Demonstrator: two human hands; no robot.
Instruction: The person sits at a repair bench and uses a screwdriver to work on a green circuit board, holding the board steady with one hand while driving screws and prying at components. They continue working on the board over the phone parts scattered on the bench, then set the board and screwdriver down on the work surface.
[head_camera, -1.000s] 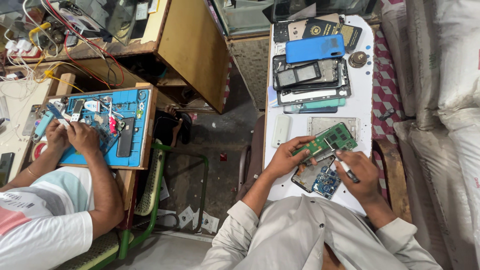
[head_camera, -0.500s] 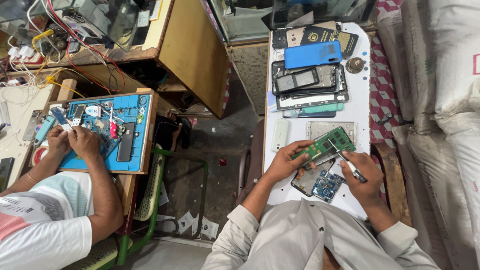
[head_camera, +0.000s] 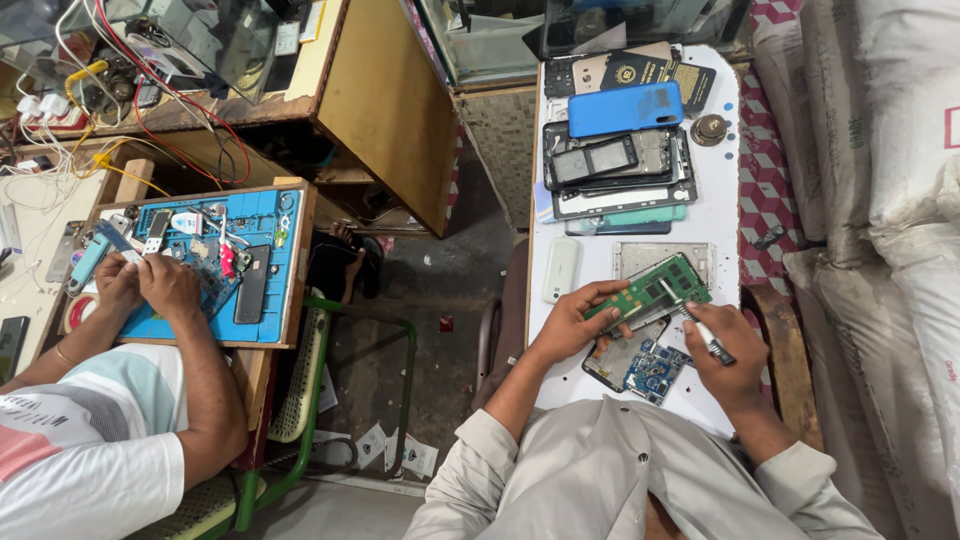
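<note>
A: Status on your hands?

B: Your left hand (head_camera: 570, 325) is clamped on the green circuit board (head_camera: 650, 292), gripping its near-left end, thumb on top. The board sits tilted, raised just over the white table (head_camera: 715, 215), running up and right from your fingers.

A: And the right one?

B: Your right hand (head_camera: 725, 350) is closed around a thin tool (head_camera: 690, 318). The tool's tip touches the top face of the green board, near its middle. Your hands are apart, with the board bridging them.

A: What's under it?

B: A blue circuit board (head_camera: 655, 368) and a dark phone part (head_camera: 612, 362) lie flat on the table, just below the green board, between your wrists. A white phone (head_camera: 561, 270) lies just beyond your left hand.

A: Further out?

B: A stack of phone frames (head_camera: 615, 170) and a blue phone cover (head_camera: 625, 108) sit at the far end, well apart from your hands.

A: Anyone else?

B: Another person to your left has both hands on a blue work mat (head_camera: 265, 225) at a separate bench.
</note>
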